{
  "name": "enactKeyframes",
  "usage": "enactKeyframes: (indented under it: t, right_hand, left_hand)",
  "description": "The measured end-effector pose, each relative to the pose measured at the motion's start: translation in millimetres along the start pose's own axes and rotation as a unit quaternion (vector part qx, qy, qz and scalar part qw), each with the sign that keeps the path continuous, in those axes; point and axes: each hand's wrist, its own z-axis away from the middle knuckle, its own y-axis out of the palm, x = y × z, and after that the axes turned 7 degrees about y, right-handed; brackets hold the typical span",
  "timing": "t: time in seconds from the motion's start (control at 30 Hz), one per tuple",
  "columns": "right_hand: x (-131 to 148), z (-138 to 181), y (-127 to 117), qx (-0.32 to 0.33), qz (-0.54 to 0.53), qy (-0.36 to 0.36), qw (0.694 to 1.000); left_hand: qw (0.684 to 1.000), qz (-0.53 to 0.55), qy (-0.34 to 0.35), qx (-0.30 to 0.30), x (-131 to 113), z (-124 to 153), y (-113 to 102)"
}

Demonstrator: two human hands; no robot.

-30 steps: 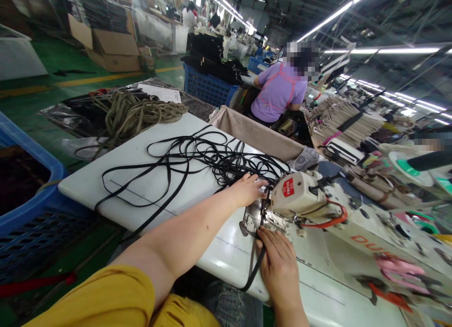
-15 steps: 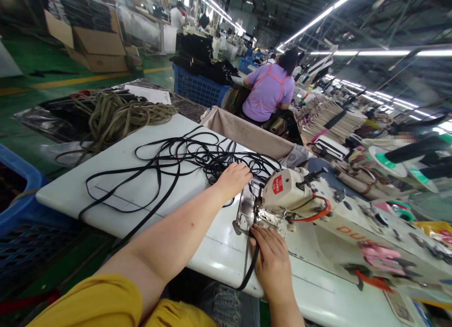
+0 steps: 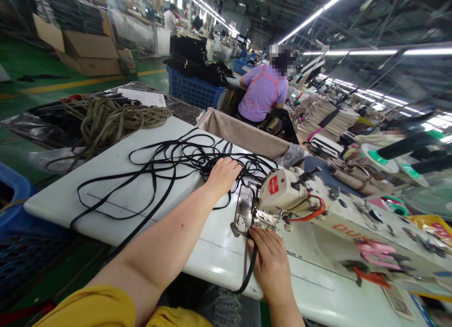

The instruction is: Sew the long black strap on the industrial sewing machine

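A narrow black strap runs up from the table's front edge, under my right hand, to the needle area of a white sewing machine. My right hand lies low beside the metal plate, its fingers close together and pressing the strap. Behind the needle, my left hand rests at the tangle of black strap, fingers curled down on it; its fingertips are partly hidden. Loops of the strap spread leftwards over the white table, and lengths hang over its front edge.
A bundle of olive straps lies beyond the table's left end, above a blue crate. Behind the table stands a beige cloth-lined bin. A person in a purple top sits further back. Thread cones stand at right.
My left hand has shifted slightly left, away from the machine. My right hand keeps its place on the strap. The whole view has swung a little.
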Motion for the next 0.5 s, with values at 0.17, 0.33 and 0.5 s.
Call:
enactKeyframes:
  t: [0.17, 0.33, 0.5]
  right_hand:
    - [1.0, 0.1, -0.1, -0.003, -0.001, 0.004, 1.0]
    - [2.7, 0.0, -2.7, 0.005, 0.002, 0.004, 1.0]
    - [1.0, -0.2, -3.1, 0.007, -0.004, 0.008, 1.0]
  left_hand:
    - [1.0, 0.005, 0.001, -0.006, 0.3, 1.2, -2.2]
    - [1.0, 0.009, -0.004, -0.005, 1.8, 1.2, -2.3]
    - [1.0, 0.013, -0.006, -0.011, 4.2, 1.8, 0.1]
